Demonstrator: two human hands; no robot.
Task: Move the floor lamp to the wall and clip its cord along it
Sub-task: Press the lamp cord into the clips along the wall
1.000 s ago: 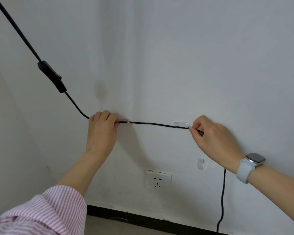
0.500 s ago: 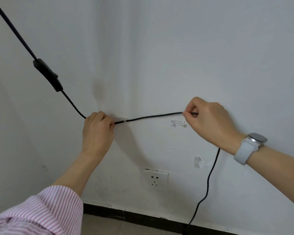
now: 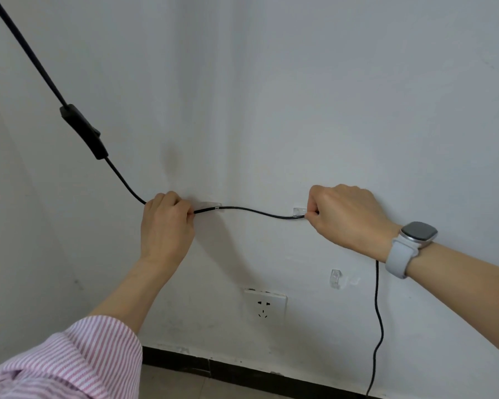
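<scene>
A black lamp cord (image 3: 251,210) runs along the white wall, sagging slightly between my two hands. My left hand (image 3: 167,226) pinches it just left of a clear clip (image 3: 212,205), which the cord passes through. My right hand (image 3: 346,217) pinches the cord at a second clear clip (image 3: 298,211), pressing it against the clip. An inline switch (image 3: 84,131) hangs on the cord at upper left. Below my right wrist the cord drops to the floor. The lamp itself is out of view.
A third clear clip (image 3: 335,277) sits lower on the wall with no cord in it. A white wall socket (image 3: 265,305) is below the cord. A dark skirting board (image 3: 242,370) runs along the floor. The room corner is at left.
My right hand had lifted the cord off and above the second clip; it has now come back down and holds the cord at that clip. My left hand stayed put.
</scene>
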